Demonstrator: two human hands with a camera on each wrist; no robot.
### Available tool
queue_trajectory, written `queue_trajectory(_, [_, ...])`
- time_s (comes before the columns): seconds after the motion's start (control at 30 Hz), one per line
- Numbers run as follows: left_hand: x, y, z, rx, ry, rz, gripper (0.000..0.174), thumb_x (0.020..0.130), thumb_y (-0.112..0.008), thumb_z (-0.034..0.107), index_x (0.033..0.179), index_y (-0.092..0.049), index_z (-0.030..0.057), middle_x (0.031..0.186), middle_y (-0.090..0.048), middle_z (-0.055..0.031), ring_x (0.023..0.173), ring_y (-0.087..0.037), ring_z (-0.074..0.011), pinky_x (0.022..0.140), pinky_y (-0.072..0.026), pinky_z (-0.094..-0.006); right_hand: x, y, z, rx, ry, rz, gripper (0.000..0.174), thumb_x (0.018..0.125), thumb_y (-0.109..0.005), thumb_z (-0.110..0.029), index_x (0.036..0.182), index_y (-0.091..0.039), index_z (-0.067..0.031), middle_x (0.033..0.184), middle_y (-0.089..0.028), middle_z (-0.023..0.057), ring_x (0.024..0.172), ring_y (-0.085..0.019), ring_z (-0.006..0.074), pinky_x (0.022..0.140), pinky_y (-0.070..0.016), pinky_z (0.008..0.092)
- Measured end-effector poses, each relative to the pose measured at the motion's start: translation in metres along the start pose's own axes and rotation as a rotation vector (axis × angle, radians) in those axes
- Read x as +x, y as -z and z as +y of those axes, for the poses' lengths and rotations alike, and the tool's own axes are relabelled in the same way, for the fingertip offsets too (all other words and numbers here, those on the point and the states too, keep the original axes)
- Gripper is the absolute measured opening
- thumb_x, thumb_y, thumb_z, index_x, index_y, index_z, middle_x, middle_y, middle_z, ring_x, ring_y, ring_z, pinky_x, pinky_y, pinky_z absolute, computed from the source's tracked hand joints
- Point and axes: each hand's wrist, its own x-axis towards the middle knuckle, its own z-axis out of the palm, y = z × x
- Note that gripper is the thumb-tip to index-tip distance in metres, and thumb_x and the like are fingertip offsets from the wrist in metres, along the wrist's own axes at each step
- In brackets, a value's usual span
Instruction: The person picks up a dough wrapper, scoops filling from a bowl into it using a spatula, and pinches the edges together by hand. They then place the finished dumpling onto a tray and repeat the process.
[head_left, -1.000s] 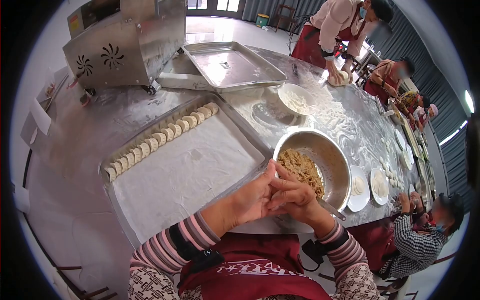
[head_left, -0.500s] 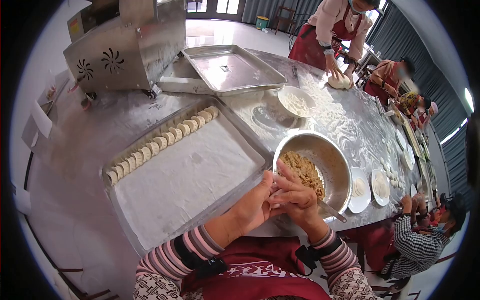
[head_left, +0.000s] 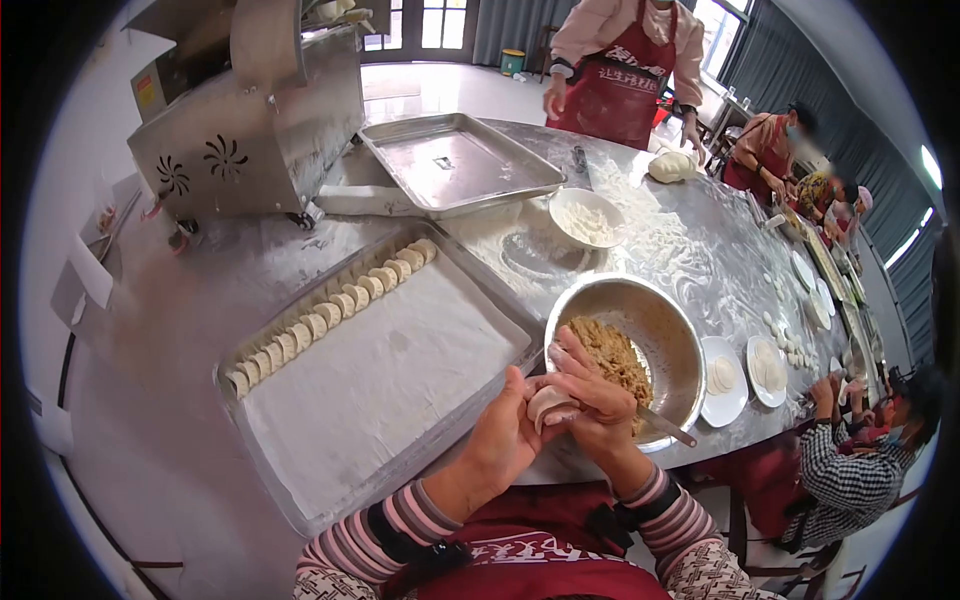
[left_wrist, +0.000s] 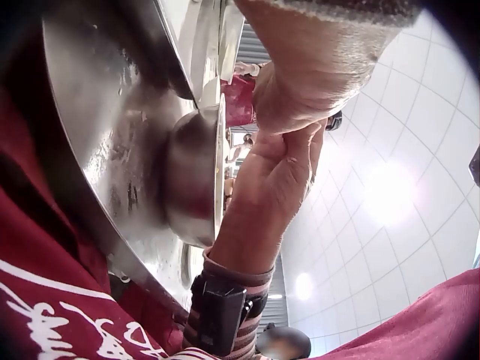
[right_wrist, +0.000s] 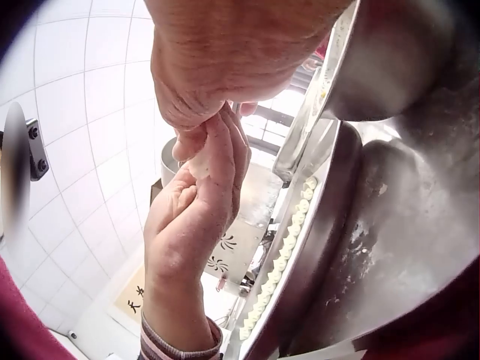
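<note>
In the head view a folded, pale dumpling [head_left: 552,404] sits between both hands, low over the table's front edge. My left hand [head_left: 500,432] holds it from the left, thumb up. My right hand [head_left: 598,400] pinches it from the other side, its fingers partly hiding it. The right wrist view shows a bit of white dough [right_wrist: 200,165] at the left hand's fingers. Just beyond the right hand stands a steel bowl [head_left: 672,345] of brown filling [head_left: 612,355], a metal handle [head_left: 668,427] sticking out over its rim.
Left of the bowl, a paper-lined tray [head_left: 380,400] carries a row of dumplings [head_left: 330,314] along its far side. Round wrappers lie on white plates [head_left: 722,408] at right. Behind are a flour bowl [head_left: 588,238], another tray [head_left: 450,165] and a steel machine [head_left: 250,130]. Other people work around the table.
The hands have shifted slightly and turned, so the dumpling now shows between them. Across the table, the person kneading dough has straightened up, one hand off the dough.
</note>
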Motion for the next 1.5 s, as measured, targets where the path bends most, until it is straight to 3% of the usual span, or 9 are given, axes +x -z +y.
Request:
queue_trajectory(0.47, [-0.006, -0.007, -0.003, -0.113, -0.136, 0.014, 0.060, 0.099, -0.024, 0.052, 0.124, -0.046, 0.0016, 0.117, -0.056, -0.0088, 0.108, -0.054, -0.0184, 0.095, -0.0419, -0.0338, -0.005, -0.014, -0.003, 0.095, -0.031, 0.274, 0.029, 0.067, -0.067, 0.009, 0.092, -0.073, -0.0050, 0.127, -0.058, 0.0159, 0.134, -0.035, 0.0358, 0.106, -0.0341, 0.0409])
queue_trajectory(0.53, [-0.007, -0.012, -0.002, -0.132, -0.140, 0.013, 0.060, 0.099, -0.024, 0.052, 0.122, -0.047, 0.0012, 0.115, -0.057, -0.0094, 0.108, -0.054, -0.0186, 0.096, -0.0416, -0.0338, -0.007, -0.012, 0.000, -0.036, 0.090, 0.289, 0.028, 0.068, -0.068, 0.008, 0.092, -0.073, -0.0047, 0.124, -0.059, 0.0162, 0.132, -0.038, 0.0367, 0.105, -0.0346, 0.0423])
queue_trajectory(0.73, [-0.008, -0.008, -0.006, -0.185, -0.206, 0.092, 0.052, 0.098, -0.038, 0.045, 0.124, -0.047, 0.0016, 0.111, -0.058, -0.0067, 0.104, -0.055, -0.0148, 0.095, -0.0412, -0.0306, -0.011, -0.020, 0.009, -0.040, 0.049, 0.299, 0.024, 0.069, -0.067, 0.007, 0.090, -0.073, -0.0037, 0.117, -0.064, 0.0154, 0.129, -0.042, 0.0363, 0.107, -0.0325, 0.0430])
queue_trajectory(0.87, [-0.020, -0.001, 0.011, -0.151, -0.207, 0.064, 0.034, 0.093, -0.058, 0.026, 0.118, -0.051, 0.0042, 0.107, -0.059, -0.0044, 0.099, -0.057, -0.0117, 0.090, -0.0439, -0.0284, -0.006, -0.021, 0.001, -0.111, -0.004, 0.249, 0.034, 0.076, -0.070, -0.003, 0.110, -0.065, 0.0012, 0.129, -0.054, 0.0208, 0.130, -0.042, 0.0341, 0.107, -0.0327, 0.0407])
queue_trajectory(0.97, [-0.039, 0.025, 0.031, 0.235, -0.212, 0.236, 0.040, 0.083, -0.068, 0.004, 0.119, -0.051, 0.0014, 0.105, -0.060, -0.0059, 0.094, -0.061, -0.0128, 0.080, -0.0507, -0.0243, -0.013, -0.014, -0.009, -0.063, 0.009, 0.274, 0.040, 0.077, -0.067, -0.001, 0.116, -0.058, 0.0056, 0.128, -0.054, 0.0224, 0.124, -0.048, 0.0334, 0.105, -0.0357, 0.0411])
queue_trajectory(1.13, [-0.101, 0.105, 0.094, 1.048, -0.086, 0.481, 0.041, 0.078, -0.070, 0.005, 0.115, -0.054, -0.0004, 0.089, -0.060, -0.0020, 0.083, -0.060, -0.0093, 0.073, -0.0496, -0.0225, -0.035, 0.015, -0.007, -0.176, -0.007, 0.204, 0.030, 0.073, -0.060, 0.011, 0.101, -0.065, 0.0030, 0.115, -0.062, 0.0194, 0.113, -0.056, 0.0320, 0.101, -0.0392, 0.0409])
queue_trajectory(1.3, [-0.161, 0.153, 0.158, 1.757, -0.023, 0.577, 0.032, 0.073, -0.067, 0.012, 0.104, -0.062, 0.0037, 0.087, -0.064, -0.0092, 0.081, -0.062, -0.0192, 0.073, -0.0495, -0.0310, -0.036, 0.011, -0.022, -0.216, -0.057, 0.117, 0.028, 0.071, -0.060, 0.012, 0.097, -0.066, 0.0014, 0.112, -0.063, 0.0191, 0.108, -0.059, 0.0318, 0.096, -0.0435, 0.0393])
queue_trajectory(1.4, [-0.176, 0.164, 0.181, 1.873, 0.067, 0.637, 0.027, 0.072, -0.063, 0.013, 0.096, -0.062, 0.0018, 0.092, -0.065, -0.0168, 0.086, -0.063, -0.0323, 0.077, -0.0484, -0.0368, -0.022, 0.006, -0.029, -0.219, -0.045, 0.019, 0.027, 0.070, -0.061, 0.011, 0.095, -0.065, 0.0019, 0.109, -0.064, 0.0192, 0.103, -0.062, 0.0304, 0.091, -0.0473, 0.0373])
queue_trajectory(1.5, [-0.173, 0.161, 0.191, 1.903, 0.202, 0.489, 0.028, 0.073, -0.063, 0.012, 0.099, -0.062, 0.0017, 0.095, -0.065, -0.0179, 0.091, -0.063, -0.0324, 0.080, -0.0481, -0.0362, -0.009, -0.002, -0.040, -0.252, -0.030, -0.128, 0.024, 0.071, -0.064, 0.008, 0.094, -0.066, 0.0015, 0.107, -0.065, 0.0190, 0.096, -0.065, 0.0290, 0.083, -0.0505, 0.0353])
